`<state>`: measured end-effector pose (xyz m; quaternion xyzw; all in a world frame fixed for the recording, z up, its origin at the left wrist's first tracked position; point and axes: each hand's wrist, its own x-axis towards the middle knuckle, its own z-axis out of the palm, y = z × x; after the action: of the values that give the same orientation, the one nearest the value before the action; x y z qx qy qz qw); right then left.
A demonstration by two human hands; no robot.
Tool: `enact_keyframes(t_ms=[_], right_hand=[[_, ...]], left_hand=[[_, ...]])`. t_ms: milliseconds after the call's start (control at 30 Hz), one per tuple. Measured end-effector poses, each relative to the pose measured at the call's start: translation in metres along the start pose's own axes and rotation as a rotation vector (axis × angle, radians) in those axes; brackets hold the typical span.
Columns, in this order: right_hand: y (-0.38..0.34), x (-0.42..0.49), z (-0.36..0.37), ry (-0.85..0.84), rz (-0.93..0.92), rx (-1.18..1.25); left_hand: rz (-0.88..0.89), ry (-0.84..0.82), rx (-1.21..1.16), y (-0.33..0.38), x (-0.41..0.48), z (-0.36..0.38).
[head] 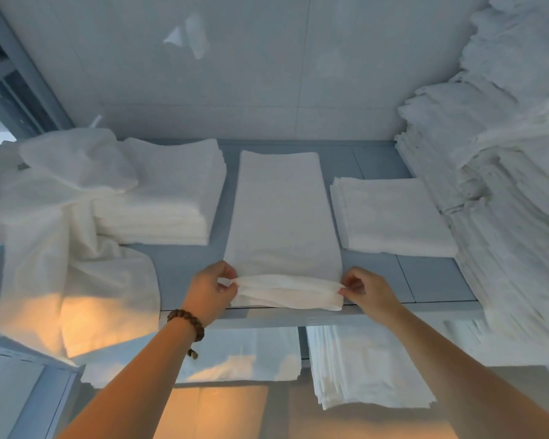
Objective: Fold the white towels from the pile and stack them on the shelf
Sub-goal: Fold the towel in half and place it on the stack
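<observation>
A long white towel (281,217) lies lengthwise on the grey shelf (184,274), folded into a narrow strip. Its near end is lifted and curled over at the shelf's front edge. My left hand (211,288) pinches the near left corner of that end. My right hand (366,288) pinches the near right corner. A stack of folded white towels (171,191) sits to the left, and a lower folded stack (393,217) sits to the right. An unfolded pile of white cloth (67,223) drapes over the shelf's left end.
A tall, leaning stack of white linen (504,185) fills the right side up to the top. More folded towels (368,365) lie on the shelf below. A pale wall panel (235,74) closes the back. A grey frame post (23,74) stands at left.
</observation>
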<state>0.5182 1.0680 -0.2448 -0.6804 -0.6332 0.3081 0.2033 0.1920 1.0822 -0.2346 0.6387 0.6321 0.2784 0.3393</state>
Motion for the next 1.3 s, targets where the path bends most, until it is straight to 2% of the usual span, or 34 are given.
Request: enact_keyframes(t_ms=[167, 267, 400, 500, 600, 767, 867, 967, 1133, 1233, 1300], right_hand=[[-0.001, -0.009, 0.009, 0.175, 0.040, 0.063], [-0.004, -0.021, 0.022, 0.236, 0.099, 0.145], [-0.007, -0.031, 0.036, 0.125, 0.094, 0.179], [-0.008, -0.031, 0.042, 0.085, 0.030, 0.070], [-0.008, -0.030, 0.040, 0.181, -0.033, -0.015], [-0.010, -0.032, 0.037, 0.331, -0.042, 0.023], [-0.006, -0.036, 0.041, 0.285, 0.010, -0.052], [0.001, -0.041, 0.041, 0.300, 0.067, -0.043], [0.013, -0.047, 0.034, 0.155, 0.143, -0.261], [0.013, -0.049, 0.031, 0.189, 0.086, -0.389], [0.019, -0.045, 0.034, 0.219, -0.056, -0.489]], left_hand=[[-0.046, 0.157, -0.084, 0.011, 0.004, 0.002], [-0.115, 0.169, 0.021, 0.009, 0.002, 0.008], [-0.161, 0.119, 0.119, 0.001, -0.005, 0.019], [-0.154, 0.123, 0.143, 0.001, -0.009, 0.022], [-0.120, 0.146, 0.139, 0.005, -0.009, 0.021], [-0.080, 0.251, -0.007, 0.009, -0.013, 0.018], [-0.125, 0.200, -0.069, 0.006, -0.026, 0.025], [-0.095, 0.135, -0.159, 0.002, -0.039, 0.031], [-0.189, -0.194, -0.409, 0.003, -0.050, 0.031], [-0.292, -0.102, -0.547, 0.006, -0.033, 0.031], [-0.315, -0.085, -0.465, 0.008, -0.015, 0.035]])
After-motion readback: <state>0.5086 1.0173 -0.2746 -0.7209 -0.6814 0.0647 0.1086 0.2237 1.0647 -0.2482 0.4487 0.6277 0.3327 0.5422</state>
